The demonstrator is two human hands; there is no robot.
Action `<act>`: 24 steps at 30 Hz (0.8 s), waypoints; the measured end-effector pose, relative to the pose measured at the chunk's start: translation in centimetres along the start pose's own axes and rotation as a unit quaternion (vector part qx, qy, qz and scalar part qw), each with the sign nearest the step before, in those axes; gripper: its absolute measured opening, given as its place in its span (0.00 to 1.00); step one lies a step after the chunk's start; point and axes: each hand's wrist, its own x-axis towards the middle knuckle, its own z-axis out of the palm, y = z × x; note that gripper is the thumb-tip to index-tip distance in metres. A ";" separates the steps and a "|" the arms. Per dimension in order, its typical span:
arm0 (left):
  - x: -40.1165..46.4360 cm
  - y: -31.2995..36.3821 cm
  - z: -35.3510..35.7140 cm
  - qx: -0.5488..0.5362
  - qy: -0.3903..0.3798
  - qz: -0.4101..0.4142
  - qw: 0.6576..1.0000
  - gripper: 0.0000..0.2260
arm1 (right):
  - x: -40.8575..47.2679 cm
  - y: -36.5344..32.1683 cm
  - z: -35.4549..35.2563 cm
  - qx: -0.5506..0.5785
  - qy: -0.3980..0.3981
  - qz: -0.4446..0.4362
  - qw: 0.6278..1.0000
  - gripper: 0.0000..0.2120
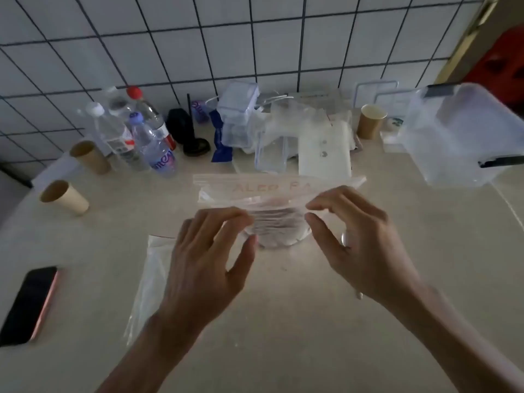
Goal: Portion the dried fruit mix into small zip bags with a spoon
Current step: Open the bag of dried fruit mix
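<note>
Head view: small zip bag [279, 204] held up above the bench [312, 321], mouth upward, zip strip with faint red lettering running across the top. Left hand [207, 259] pinching the near wall of the bag at its left side between thumb and fingertips; right hand [360, 245] pinching the same wall at its right side, thumb below, fingers above. Hands apart, each clamped on bag film, the bag stretched between them and slightly beyond the fingertips. Pinkish content visible low in the bag, probably dried fruit mix, though blurred. Thin glinting item below the right palm, possibly the spoon; cannot tell. Judged step: working the bag mouth, whether to open or to seal cannot be told. For a clean result: keep the mouth level and upward so nothing spills; grip only the film just under the zip strip, not the strip itself; to open, draw near and far walls apart evenly from the centre; to seal, align both tracks and press from one end to the other, expelling air first. A further flat clear bag [153, 279] lying on the bench under the left wrist. Phone [28, 304] at the left edge; paper cups [63, 197] and water bottles [136, 137] to the rear left; clear plastic containers [459, 131] to the rear right, along the tiled wall [255, 38].
</note>
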 end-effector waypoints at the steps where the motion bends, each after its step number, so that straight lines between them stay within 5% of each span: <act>1: 0.6 -0.4 0.2 0.017 0.016 0.016 1.000 0.10 | 0.7 -0.1 0.4 -0.021 0.014 -0.035 0.999 0.06; 7: 1.1 -3.2 2.8 0.143 -0.001 0.043 0.989 0.18 | 2.0 1.5 3.3 -0.223 -0.089 -0.113 0.964 0.27; 13: -2.2 -3.6 4.0 0.134 0.098 0.050 0.985 0.19 | -0.7 3.2 4.6 -0.304 -0.067 -0.119 0.943 0.24; 16: -3.6 -2.8 3.6 0.152 0.081 -0.001 0.985 0.17 | -2.6 3.0 4.7 -0.342 -0.050 -0.060 0.936 0.29; 19: -5.0 -1.9 2.9 0.133 0.066 -0.069 0.986 0.08 | -4.1 2.5 4.1 -0.373 -0.067 -0.007 0.926 0.19; 21: -5.5 -1.3 2.6 0.135 0.049 -0.094 0.985 0.12 | -4.7 1.8 3.8 -0.376 -0.075 0.018 0.923 0.13; 24: -5.4 -0.7 2.7 0.157 0.019 -0.085 0.984 0.22 | -5.2 1.0 4.0 -0.368 -0.098 0.042 0.924 0.17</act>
